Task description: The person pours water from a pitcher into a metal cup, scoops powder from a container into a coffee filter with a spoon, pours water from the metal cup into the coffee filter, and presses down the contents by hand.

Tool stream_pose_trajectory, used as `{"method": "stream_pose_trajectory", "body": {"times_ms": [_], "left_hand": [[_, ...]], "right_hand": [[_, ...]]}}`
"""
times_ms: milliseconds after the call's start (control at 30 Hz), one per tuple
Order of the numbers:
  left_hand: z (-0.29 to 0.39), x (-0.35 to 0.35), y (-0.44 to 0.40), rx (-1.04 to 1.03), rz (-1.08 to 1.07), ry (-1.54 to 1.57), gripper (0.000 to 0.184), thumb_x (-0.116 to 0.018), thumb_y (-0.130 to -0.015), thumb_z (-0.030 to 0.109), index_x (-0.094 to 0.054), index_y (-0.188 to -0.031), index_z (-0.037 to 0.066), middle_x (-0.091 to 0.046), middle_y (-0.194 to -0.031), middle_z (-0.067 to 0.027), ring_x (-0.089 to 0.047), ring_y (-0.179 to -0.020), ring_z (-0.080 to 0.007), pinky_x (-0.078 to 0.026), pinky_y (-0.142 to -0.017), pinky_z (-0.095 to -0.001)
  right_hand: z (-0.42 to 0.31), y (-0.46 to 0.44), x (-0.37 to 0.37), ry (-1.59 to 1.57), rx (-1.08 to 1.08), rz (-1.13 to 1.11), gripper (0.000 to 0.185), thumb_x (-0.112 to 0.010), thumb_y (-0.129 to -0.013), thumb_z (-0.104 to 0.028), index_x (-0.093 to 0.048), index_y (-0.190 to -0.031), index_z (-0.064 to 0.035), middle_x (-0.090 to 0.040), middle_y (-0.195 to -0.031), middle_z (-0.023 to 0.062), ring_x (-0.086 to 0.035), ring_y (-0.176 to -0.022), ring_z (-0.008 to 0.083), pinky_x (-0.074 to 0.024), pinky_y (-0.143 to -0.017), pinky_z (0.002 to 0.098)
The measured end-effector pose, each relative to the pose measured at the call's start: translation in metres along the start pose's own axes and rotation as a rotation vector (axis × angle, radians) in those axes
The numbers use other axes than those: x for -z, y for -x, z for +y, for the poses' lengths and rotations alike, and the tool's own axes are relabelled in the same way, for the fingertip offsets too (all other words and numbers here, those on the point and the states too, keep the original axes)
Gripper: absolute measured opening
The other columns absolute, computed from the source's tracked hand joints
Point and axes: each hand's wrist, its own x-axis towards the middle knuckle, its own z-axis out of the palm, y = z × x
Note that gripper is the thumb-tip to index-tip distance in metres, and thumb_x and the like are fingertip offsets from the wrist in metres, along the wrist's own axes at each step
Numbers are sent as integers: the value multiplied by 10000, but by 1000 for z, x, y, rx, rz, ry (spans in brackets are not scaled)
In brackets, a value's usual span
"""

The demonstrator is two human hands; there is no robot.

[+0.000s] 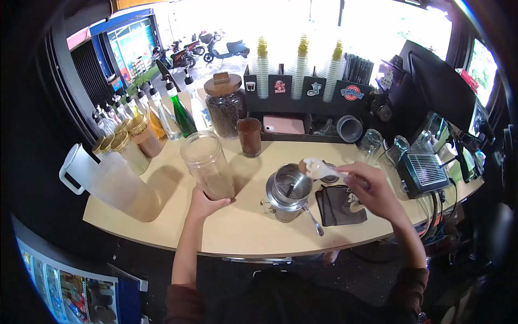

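Observation:
My left hand (210,204) is wrapped round the lower part of a clear jar (208,162), which has no lid on and stands tilted on the counter. My right hand (369,186) grips the handle of a pale plastic scoop (319,169) heaped with light powder. The scoop hangs just over the right rim of an open metal cup (291,184). This cup sits on a wider metal-rimmed vessel, whose lower part is partly hidden. A metal spoon (314,222) leans against its right side. Under my right hand lies a folded dark cloth (340,206).
Left on the counter (237,237) stand a frosted pitcher (127,186), lidded jars (129,151) and pump bottles (181,110). Behind are a glass of brown drink (249,137), a coffee bean jar (224,113) and a black cup organizer (294,97). A black machine (423,173) sits right.

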Motion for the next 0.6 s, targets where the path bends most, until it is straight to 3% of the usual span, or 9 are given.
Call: {"method": "stream_pose_trajectory", "body": {"times_ms": [133,367,600], "left_hand": [[6,-1,-1,-60,25,-78,621,-836,-586,155,-599,-1126,-37,-676,-1039,-100,-657,-936,-190,-538,-844,-349],[15,-5,1,27,21,-38,658,-832,-570,153,-591,-1155,-29,-673,-1054,-101,-645,-972,-188,-512,-882,-350],[13,-4,1,2,48,-128,712,-847,-556,178,-558,-1176,-24,-662,-1077,-115,-631,-1008,-207,-490,-905,-355]], "right_hand": [[12,7,-10,-59,-75,-17,294,-568,-877,35,-622,-1152,-52,-621,-885,67,-521,-694,90,-428,-599,237],[20,9,-14,-86,3,21,309,-562,-873,47,-619,-1161,-52,-613,-869,71,-520,-682,91,-429,-581,244],[21,7,-13,9,-3,14,365,-565,-838,72,-620,-1169,-71,-561,-789,99,-506,-633,158,-415,-559,272]]}}
